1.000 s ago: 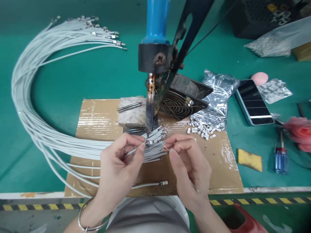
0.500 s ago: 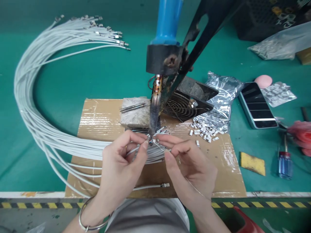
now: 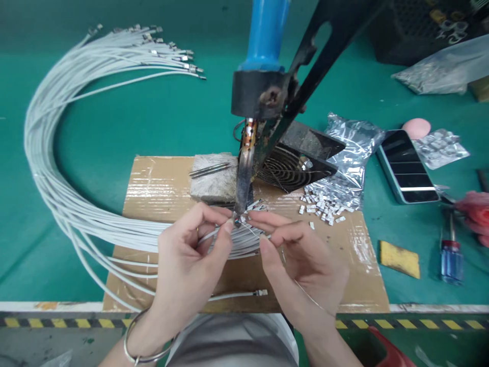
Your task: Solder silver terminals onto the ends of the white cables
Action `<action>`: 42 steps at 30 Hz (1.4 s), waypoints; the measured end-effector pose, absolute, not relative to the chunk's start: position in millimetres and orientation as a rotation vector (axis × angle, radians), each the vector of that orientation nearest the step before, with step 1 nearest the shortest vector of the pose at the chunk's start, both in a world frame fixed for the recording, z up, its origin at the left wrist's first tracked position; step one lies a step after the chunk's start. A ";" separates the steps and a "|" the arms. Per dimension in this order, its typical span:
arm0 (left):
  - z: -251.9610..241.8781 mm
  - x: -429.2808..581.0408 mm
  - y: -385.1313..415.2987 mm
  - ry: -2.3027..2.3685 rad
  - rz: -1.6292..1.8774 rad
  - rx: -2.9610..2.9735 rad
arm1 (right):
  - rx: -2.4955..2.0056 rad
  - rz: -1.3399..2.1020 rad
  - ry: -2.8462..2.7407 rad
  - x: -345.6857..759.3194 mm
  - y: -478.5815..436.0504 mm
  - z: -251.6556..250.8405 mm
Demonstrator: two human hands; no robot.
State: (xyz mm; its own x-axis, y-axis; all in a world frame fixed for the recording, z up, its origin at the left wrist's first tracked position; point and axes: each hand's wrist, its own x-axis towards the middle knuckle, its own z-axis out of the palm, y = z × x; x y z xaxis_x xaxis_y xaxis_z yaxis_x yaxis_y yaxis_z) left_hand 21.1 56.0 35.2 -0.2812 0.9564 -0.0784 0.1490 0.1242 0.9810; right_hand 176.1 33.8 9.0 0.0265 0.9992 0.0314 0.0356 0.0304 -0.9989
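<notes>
My left hand (image 3: 193,260) pinches a white cable (image 3: 207,236) close to its end, just under the tip of a soldering iron (image 3: 243,186) with a blue handle. Between thumb and fingers of my right hand (image 3: 309,260) runs a thin solder wire (image 3: 312,302), its front end reaching toward the iron tip. The small parts at the cable end are partly hidden by my fingertips. A bundle of white cables (image 3: 42,137) curves from the left and passes beneath my hands. One loose cable end with a metal connector (image 3: 262,292) lies nearer to me.
Cardboard (image 3: 153,176) covers the green table (image 3: 126,117). Behind the iron stands a fan (image 3: 288,165). Small white connectors (image 3: 324,208) lie by a clear plastic bag (image 3: 349,148). Rightward are a phone (image 3: 407,165), a yellow sponge (image 3: 399,259) and a screwdriver (image 3: 452,261).
My right hand has opened slightly wider and shifted a little right. The solder's front end stays near the iron tip. My left hand keeps its pinch almost in place.
</notes>
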 end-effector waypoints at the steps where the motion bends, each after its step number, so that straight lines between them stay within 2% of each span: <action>1: 35.5 21.1 56.2 1.586 1.250 1.111 | -1.218 1.149 -1.231 176.0 34.7 8.8; 42: 33.0 15.0 54.5 1.568 1.244 1.189 | -1.187 1.129 -1.237 174.2 38.4 8.1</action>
